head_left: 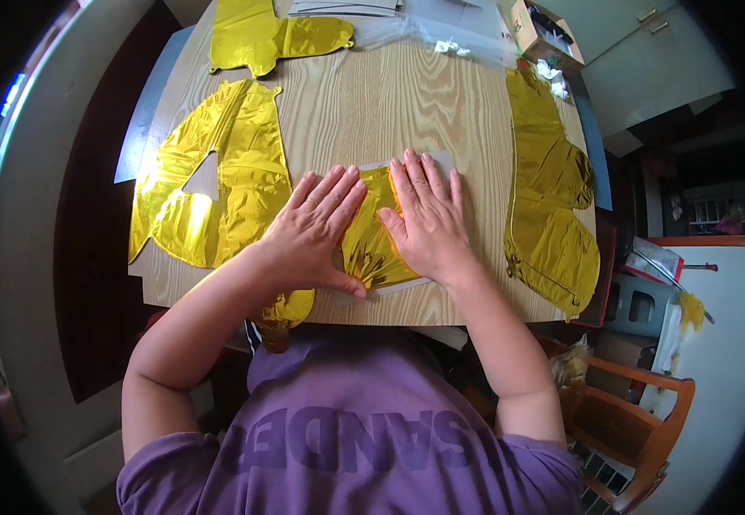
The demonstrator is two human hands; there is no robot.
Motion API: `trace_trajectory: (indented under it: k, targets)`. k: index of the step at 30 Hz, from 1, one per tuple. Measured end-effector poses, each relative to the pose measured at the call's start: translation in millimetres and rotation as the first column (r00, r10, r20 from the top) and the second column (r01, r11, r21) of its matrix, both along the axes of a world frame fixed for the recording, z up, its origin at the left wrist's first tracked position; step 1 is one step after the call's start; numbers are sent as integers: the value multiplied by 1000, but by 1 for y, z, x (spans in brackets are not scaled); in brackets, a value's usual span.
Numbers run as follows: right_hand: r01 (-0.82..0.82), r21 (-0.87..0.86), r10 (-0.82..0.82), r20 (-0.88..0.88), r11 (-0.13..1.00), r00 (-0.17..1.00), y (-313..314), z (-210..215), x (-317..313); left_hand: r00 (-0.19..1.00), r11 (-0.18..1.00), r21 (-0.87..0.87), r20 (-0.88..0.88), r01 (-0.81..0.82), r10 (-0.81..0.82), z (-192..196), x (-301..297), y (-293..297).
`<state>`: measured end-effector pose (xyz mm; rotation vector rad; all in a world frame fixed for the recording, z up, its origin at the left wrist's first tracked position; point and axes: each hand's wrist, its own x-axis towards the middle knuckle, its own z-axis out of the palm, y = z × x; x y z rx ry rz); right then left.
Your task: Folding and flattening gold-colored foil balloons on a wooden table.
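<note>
This looks to me like a room in somebody's home, with a wooden chair (617, 419) pulled up near the corner of a wood-grain table (390, 103) and pale cupboard doors (669, 64) with little metal handles standing behind. The tabletop does duty as a small packing bench, though: flat gold foil balloons (248, 193) are spread across it, with clear plastic bags (467, 30) and an open cardboard box (527, 34) at the far edge.

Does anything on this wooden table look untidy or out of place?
Yes. One shiny gold foil piece droops over the near edge of the light wood-grain table, by the left forearm, while other gold foil shapes lie spread out. Crumpled white scraps sit loose near the far side, like litter. No spill shows.
</note>
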<state>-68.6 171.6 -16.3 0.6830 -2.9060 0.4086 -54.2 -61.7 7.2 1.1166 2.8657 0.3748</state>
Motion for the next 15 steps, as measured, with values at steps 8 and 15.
trace_trajectory:
  k: [8,15]
  targets:
    - [-8,13,8,25,1000,1000,0,1,0,983,959,271,182,-81,32,5,-5,-21]
    - [-6,-25,8,50,1000,999,1,-2,0,997,989,136,-49,-55,62,5,15,15]
